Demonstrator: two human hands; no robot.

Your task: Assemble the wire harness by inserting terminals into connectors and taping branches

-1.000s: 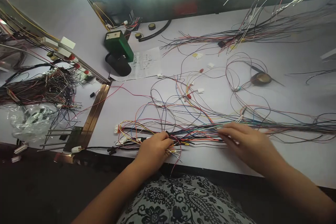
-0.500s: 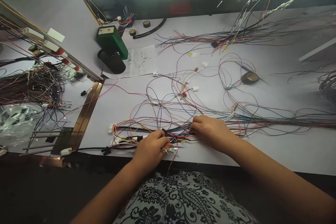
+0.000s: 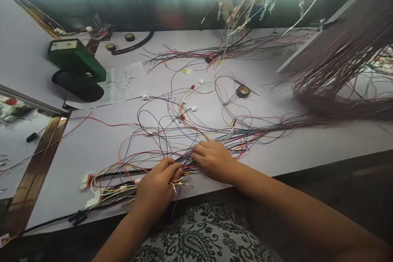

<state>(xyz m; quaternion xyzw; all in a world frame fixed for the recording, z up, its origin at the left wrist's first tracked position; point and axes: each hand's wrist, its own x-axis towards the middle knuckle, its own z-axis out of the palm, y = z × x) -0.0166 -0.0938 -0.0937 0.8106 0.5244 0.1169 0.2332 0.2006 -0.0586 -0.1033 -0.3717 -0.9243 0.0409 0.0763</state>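
Note:
A bundle of thin coloured wires (image 3: 245,134) runs across the white table (image 3: 92,147) toward its front edge. My left hand (image 3: 156,186) is closed on the bundle's near end, with bare metal wire tips sticking out past the fingers. My right hand (image 3: 211,159) rests curled over the same bundle just to the right, fingers pinching the wires. The two hands nearly touch. To the left, yellow, red and black wires end in small white connectors (image 3: 84,181).
A green and black tool (image 3: 76,67) stands at the back left beside a printed sheet (image 3: 123,84). A tape roll (image 3: 242,91) lies mid-table. A large mass of dark red wires (image 3: 337,73) hangs at the right. Loose wires loop over the middle.
My right hand has slid left along the bundle until it is next to my left hand. The view has swung to the right, showing the hanging wires.

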